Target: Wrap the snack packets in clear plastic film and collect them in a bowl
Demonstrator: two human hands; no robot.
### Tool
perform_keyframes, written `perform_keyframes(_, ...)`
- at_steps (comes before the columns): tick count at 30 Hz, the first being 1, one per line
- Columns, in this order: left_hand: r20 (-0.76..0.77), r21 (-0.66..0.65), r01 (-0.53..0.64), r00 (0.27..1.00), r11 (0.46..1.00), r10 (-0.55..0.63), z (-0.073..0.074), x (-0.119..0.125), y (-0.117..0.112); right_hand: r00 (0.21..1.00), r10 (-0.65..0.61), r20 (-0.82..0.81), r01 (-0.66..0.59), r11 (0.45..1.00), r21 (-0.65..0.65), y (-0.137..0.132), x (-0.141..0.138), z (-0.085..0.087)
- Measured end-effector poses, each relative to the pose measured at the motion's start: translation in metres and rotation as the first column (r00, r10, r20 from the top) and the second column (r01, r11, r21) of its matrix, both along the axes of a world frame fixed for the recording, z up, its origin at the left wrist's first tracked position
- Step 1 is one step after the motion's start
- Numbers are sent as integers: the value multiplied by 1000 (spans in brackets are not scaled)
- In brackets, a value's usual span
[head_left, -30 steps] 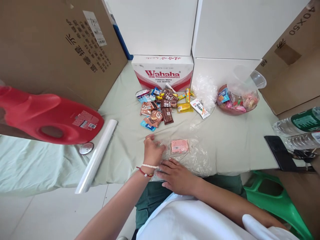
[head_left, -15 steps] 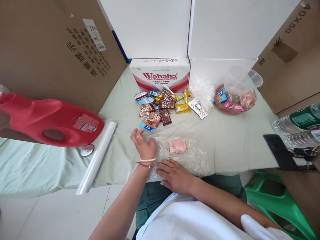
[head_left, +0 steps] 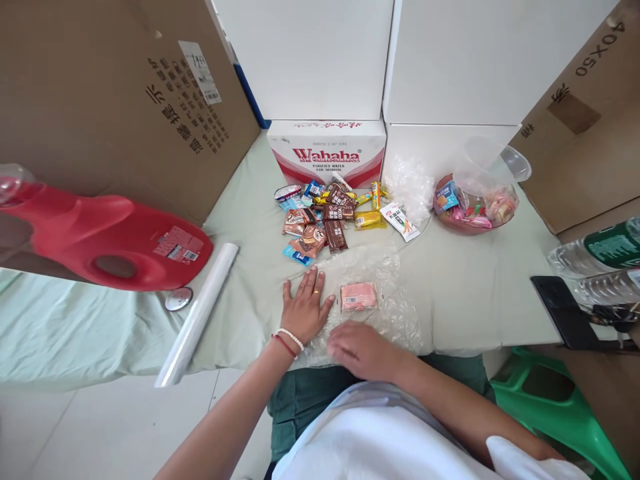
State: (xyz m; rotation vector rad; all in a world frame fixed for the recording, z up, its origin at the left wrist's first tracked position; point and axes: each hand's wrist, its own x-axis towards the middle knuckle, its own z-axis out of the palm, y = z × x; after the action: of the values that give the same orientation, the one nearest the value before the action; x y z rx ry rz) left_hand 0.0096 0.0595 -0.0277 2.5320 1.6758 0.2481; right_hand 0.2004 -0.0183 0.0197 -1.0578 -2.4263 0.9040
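The pink packet [head_left: 359, 297] lies flat on a crinkled sheet of clear plastic [head_left: 395, 323] at the near side of the desk [head_left: 465, 287]. Left of the packet, the left hand [head_left: 306, 308] is palm down with its fingers spread, at the sheet's left edge, gripping nothing visible. On the packet's near side, the right hand [head_left: 363, 350] has its fingers bent; whether it pinches the plastic cannot be made out. The two hands are near each other but apart. Beyond the packet, wrapped snacks [head_left: 336, 212] are heaped before the Wahaha box [head_left: 327, 157]. Well to the packet's left are a shiny roll [head_left: 197, 317] and a red jug [head_left: 150, 227].
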Motion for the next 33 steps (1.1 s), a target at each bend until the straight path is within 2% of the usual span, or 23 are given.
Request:
perform_keyframes(3,-52,-13,-15,999,1000,14,1,1,-4,975,-219,42,214,971,108,23,16,6)
perform_keyframes(5,-78,-30,-26,997,999,23,3,3,-5,941,-305,150,278,944,176,37,27,3)
perform_keyframes(9,-80,-34,-33,996,999,30,2,3,-5,891,-284,355,217,952,218,50,46,-7)
perform_keyframes(13,-58,-12,-22,998,1000,22,-2,2,-5,901,-222,373,117,952,283,47,61,-8)
perform_keyframes(16,-51,-20,-28,998,999,27,-1,2,-5,903,-213,373,93,945,313,47,69,-9)
perform_keyframes(20,-49,-39,-42,998,998,40,2,4,-6,901,-276,336,170,935,312,54,84,-8)
perform_keyframes(24,-36,-39,-38,999,999,36,3,3,-6,920,-341,193,283,919,273,69,100,5)
perform_keyframes(26,-27,-33,-36,999,999,36,2,3,-6,941,-321,109,284,922,264,75,101,13)
perform_keyframes(28,-21,-33,-40,999,999,39,2,2,-6,962,-257,88,228,940,254,81,94,20)
perform_keyframes(30,-19,-35,-45,999,998,44,3,2,-6,975,-144,169,106,970,216,87,80,23)
perform_keyframes(32,-22,-40,-48,999,998,47,3,3,-6,955,-34,294,-8,990,139,97,61,24)
perform_keyframes(33,-26,-42,-51,998,998,49,4,3,-6,938,-14,348,-27,993,112,105,50,24)
